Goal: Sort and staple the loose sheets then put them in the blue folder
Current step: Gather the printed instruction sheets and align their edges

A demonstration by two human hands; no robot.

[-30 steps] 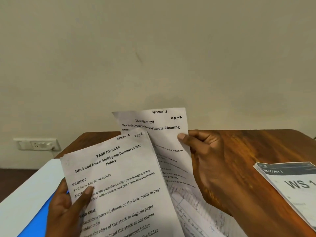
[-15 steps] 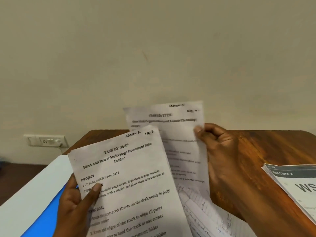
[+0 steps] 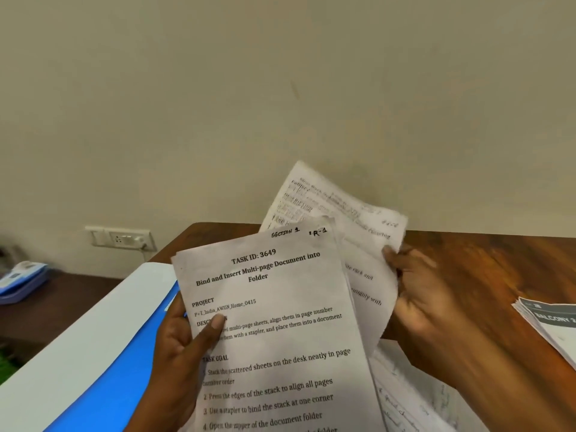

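My left hand (image 3: pixel 177 353) grips a printed sheet headed "TASK ID: 3649" (image 3: pixel 280 332), thumb pressed on its left edge. Behind it, my right hand (image 3: pixel 417 291) pinches a second printed sheet (image 3: pixel 343 213) by its right edge; that sheet tilts right and its top is blurred. More sheets with handwriting (image 3: pixel 405 397) lie on the table under both. The blue folder (image 3: pixel 124 375) lies at lower left, partly hidden by my left hand and the front sheet. No stapler is in view.
A white board or sheet (image 3: pixel 78 335) sits under the blue folder at left. A stack of grey printed booklets (image 3: pixel 551 325) lies at the right edge of the wooden table (image 3: pixel 483 269). A wall socket (image 3: pixel 121 240) and a blue object (image 3: pixel 21 279) are at far left.
My right hand has moved right and turned the rear sheet clockwise, away from the front sheet. The left hand keeps hold of the front sheet.
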